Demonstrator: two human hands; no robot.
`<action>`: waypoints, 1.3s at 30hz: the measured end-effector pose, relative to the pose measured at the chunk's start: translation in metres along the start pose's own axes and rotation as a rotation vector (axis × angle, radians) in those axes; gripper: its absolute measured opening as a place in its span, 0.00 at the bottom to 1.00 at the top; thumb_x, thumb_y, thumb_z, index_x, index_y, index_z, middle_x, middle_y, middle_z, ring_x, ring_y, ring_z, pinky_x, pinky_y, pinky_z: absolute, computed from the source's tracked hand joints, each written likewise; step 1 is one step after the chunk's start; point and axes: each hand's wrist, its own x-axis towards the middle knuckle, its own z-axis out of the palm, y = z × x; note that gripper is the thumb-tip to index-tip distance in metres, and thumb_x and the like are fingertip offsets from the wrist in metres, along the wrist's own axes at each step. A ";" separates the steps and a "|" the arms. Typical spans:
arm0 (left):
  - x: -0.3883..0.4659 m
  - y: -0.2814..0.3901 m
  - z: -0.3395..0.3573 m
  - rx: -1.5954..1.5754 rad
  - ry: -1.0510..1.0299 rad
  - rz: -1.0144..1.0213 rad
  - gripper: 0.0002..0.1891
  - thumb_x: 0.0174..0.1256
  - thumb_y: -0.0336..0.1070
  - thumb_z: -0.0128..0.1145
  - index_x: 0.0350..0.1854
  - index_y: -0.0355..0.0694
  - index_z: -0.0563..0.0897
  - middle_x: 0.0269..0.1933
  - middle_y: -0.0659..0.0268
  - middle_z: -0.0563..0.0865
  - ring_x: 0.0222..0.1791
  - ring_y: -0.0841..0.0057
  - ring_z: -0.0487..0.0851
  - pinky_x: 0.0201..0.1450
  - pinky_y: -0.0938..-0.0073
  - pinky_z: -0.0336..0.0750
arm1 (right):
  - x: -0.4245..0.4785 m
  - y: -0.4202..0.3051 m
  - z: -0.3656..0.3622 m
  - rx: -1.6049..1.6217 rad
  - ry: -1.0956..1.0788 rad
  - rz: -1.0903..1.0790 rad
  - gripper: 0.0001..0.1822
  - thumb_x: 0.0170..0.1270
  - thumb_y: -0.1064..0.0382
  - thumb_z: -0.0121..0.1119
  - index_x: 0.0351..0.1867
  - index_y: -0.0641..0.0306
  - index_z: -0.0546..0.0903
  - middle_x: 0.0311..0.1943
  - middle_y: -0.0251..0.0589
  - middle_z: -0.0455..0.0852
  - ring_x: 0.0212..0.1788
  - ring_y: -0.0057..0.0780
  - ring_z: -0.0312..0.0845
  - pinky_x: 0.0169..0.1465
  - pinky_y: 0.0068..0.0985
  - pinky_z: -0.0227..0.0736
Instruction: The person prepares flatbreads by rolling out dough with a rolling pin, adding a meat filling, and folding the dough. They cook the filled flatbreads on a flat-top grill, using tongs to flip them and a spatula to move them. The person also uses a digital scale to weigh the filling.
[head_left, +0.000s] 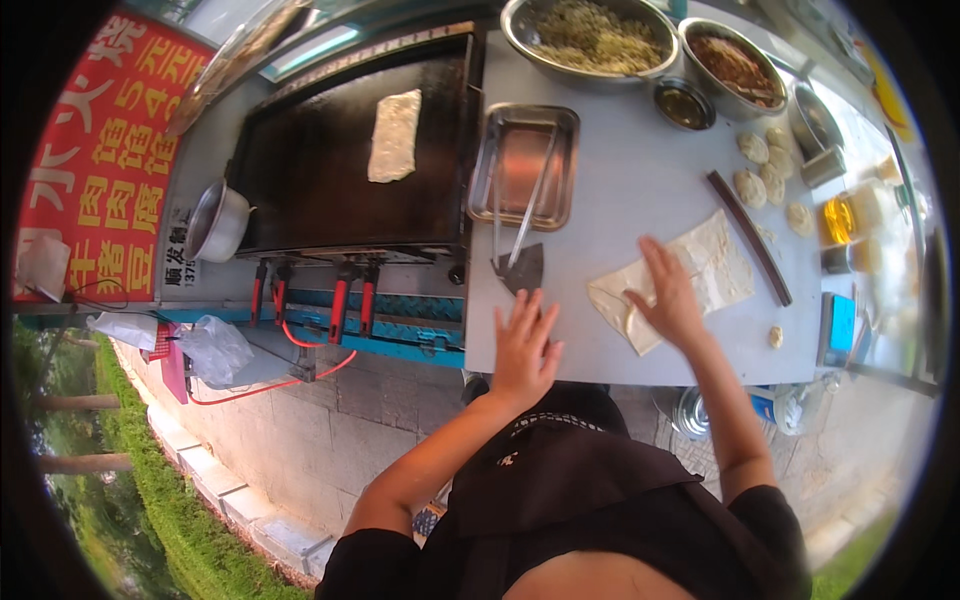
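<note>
My right hand (666, 296) lies on a flat, folded sheet of dough (716, 259), fingers apart and thumb out to the left. Over the near left part of the same metal worktop is my left hand (523, 356), its fingers spread with nothing in them. Just beyond its fingertips sits the dark triangular blade of a spatula (525, 268). Long metal handles run from there into a rectangular steel tray (566, 210). A dark rolling pin (748, 238) slants to the right of the dough sheet. Several dough balls (750, 187) are grouped beyond it.
On the black griddle (315, 180) at left rests a pale flatbread (395, 135). Steel bowls of chopped greenish filling (600, 37) and reddish-brown filling (731, 67) stand at the back, with a small oil bowl (684, 105). A pot (217, 221) sits beside the griddle.
</note>
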 end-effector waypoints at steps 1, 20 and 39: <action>-0.005 -0.020 -0.031 0.071 0.059 -0.021 0.25 0.64 0.35 0.59 0.65 0.41 0.75 0.71 0.55 0.68 0.74 0.53 0.60 0.74 0.41 0.43 | -0.001 -0.033 0.030 0.079 0.036 0.024 0.43 0.54 0.54 0.72 0.68 0.68 0.64 0.59 0.56 0.72 0.58 0.55 0.70 0.63 0.42 0.66; -0.090 -0.352 -0.200 -1.327 -0.244 -0.878 0.14 0.72 0.35 0.56 0.56 0.37 0.79 0.47 0.66 0.85 0.42 0.77 0.84 0.42 0.78 0.77 | 0.148 -0.139 0.160 -0.250 0.267 0.794 0.49 0.56 0.57 0.69 0.72 0.73 0.52 0.58 0.61 0.70 0.56 0.56 0.75 0.58 0.39 0.74; -0.103 -0.363 -0.195 -1.430 -0.162 -0.865 0.18 0.69 0.34 0.60 0.59 0.39 0.79 0.48 0.64 0.87 0.40 0.75 0.85 0.47 0.75 0.78 | 0.147 -0.239 0.139 1.122 -0.240 0.718 0.17 0.74 0.61 0.50 0.58 0.69 0.74 0.46 0.41 0.84 0.29 0.17 0.72 0.23 0.15 0.72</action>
